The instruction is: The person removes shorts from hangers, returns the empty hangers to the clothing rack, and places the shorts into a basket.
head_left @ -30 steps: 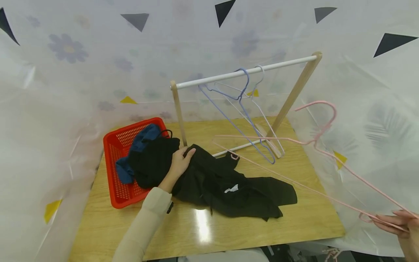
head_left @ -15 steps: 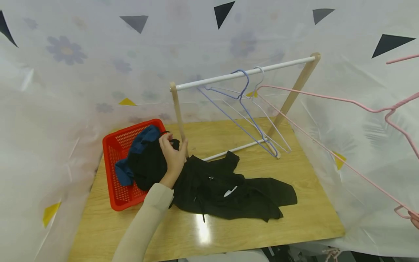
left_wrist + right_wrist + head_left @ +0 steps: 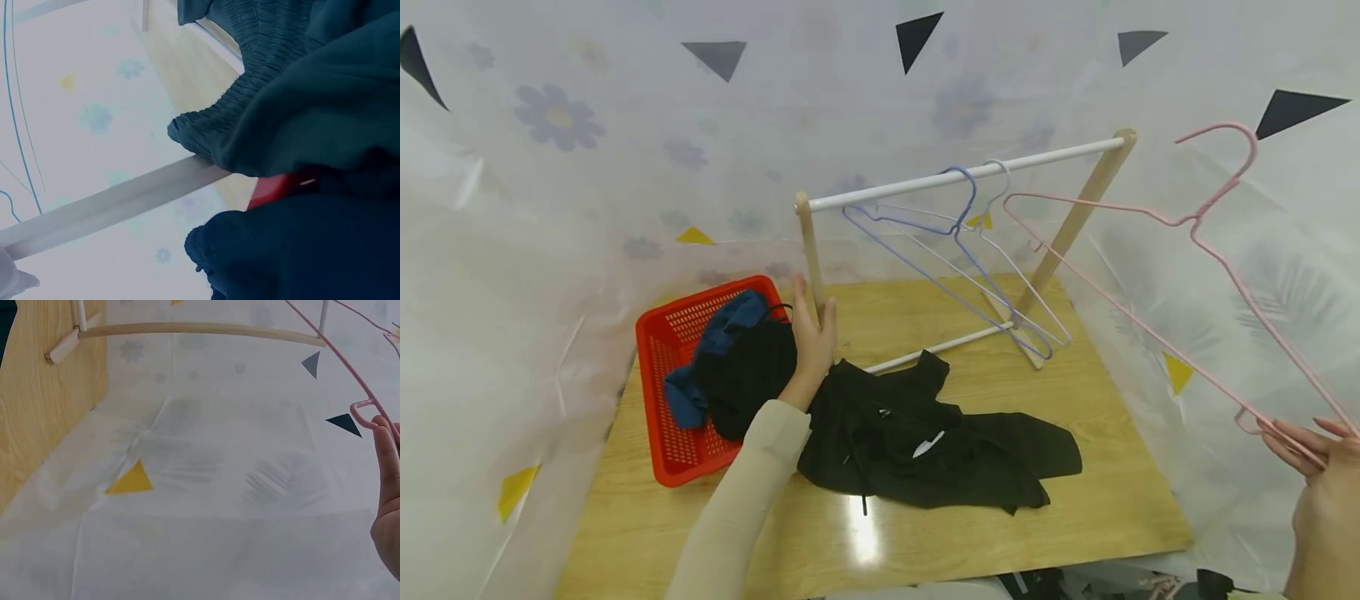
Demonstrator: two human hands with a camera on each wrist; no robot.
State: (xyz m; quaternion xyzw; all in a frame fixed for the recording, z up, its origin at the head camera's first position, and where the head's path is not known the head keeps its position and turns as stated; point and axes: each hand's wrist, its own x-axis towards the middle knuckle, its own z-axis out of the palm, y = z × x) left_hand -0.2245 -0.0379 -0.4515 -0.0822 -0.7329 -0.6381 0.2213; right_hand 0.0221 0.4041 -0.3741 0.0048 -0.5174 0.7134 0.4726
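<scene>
My right hand (image 3: 1326,479) grips one lower corner of a pink clothes hanger (image 3: 1195,221), held up on the right with its hook upward. In the right wrist view, the fingers of that hand (image 3: 387,475) are at the hanger's small inner loop. My left hand (image 3: 811,350), fingers extended, is at the left wooden post (image 3: 810,242) of the clothes rack. Just right of that hand, a black garment (image 3: 925,450) lies spread on the table. Its gathered elastic edge (image 3: 250,81) shows in the left wrist view. A blue hanger (image 3: 917,262) and a pale hanger (image 3: 1018,271) hang from the rack.
A red basket (image 3: 658,400) at the left holds a blue cloth (image 3: 685,392) and a black cloth (image 3: 748,375). The rack's white bar (image 3: 895,187) spans the back of the wooden table (image 3: 955,533). A patterned plastic sheet (image 3: 550,217) surrounds the table.
My left hand has let go of the black garment and moved up to the rack's left post. The pink hanger has risen, swung right out of view, then come back in.
</scene>
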